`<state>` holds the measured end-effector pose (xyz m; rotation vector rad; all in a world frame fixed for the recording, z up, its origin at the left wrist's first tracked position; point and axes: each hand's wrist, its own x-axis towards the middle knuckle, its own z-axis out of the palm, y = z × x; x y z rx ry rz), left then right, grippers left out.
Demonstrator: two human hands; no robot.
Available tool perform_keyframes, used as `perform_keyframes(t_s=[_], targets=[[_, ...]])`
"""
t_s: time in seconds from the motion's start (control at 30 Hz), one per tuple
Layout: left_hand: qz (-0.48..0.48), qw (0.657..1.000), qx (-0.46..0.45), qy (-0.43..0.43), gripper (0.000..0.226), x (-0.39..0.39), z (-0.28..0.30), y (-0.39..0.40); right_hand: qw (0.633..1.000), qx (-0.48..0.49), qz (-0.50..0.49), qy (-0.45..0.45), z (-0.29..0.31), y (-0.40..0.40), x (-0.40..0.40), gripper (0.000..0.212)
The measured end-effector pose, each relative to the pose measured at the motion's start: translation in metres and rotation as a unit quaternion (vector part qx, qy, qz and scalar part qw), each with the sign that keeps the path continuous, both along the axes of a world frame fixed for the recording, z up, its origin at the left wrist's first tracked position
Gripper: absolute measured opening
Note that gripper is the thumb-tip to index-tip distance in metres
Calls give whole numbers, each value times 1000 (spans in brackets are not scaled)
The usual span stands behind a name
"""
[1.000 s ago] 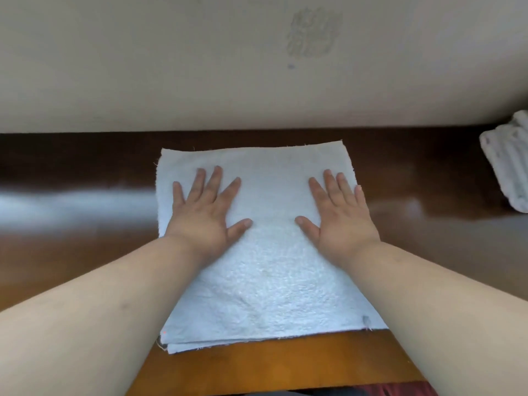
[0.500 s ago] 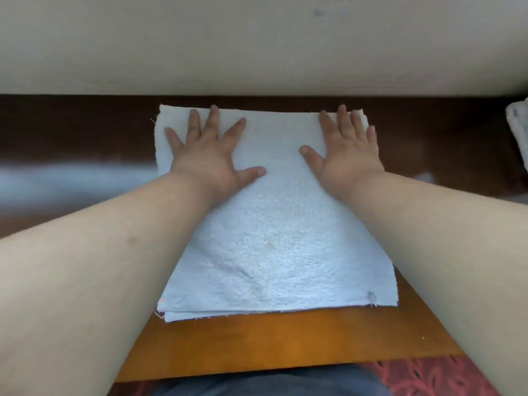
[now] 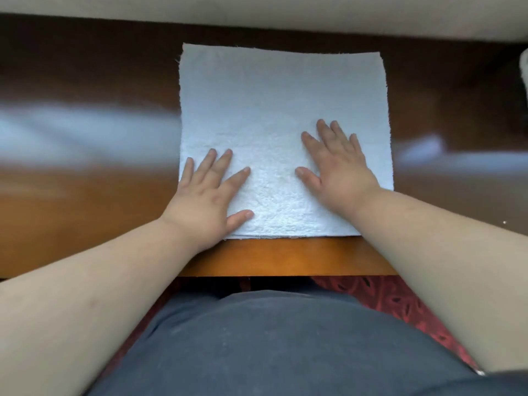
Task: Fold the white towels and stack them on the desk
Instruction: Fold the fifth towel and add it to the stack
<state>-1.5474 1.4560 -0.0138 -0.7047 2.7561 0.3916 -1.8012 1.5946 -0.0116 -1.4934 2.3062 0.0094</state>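
Pressing one folded white towel, left hand and right hand flat, fingers straight, wooden desk.

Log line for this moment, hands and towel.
left hand: flat on towel, near-left | right hand: flat on towel, near-right | towel: folded, flat on desk | step: smoothing
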Motion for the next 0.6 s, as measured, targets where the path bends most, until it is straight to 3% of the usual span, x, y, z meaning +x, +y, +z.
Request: perform_keyframes(t_s=[0.17,0.37,0.47,0.6], targets=[[23,996,-8,89,61,37,18,-1,996,-76,-20,-30,27,45,7,49],[36,999,12,-10,55,60,24,-10,993,14,-117,21,34,128,32,43],[8,1000,10,-16,42,61,23,-5,986,24,-163,32,33,145,32,39],[40,999,-7,-8,24,60,32,-17,965,50,-256,11,37,146,15,22]])
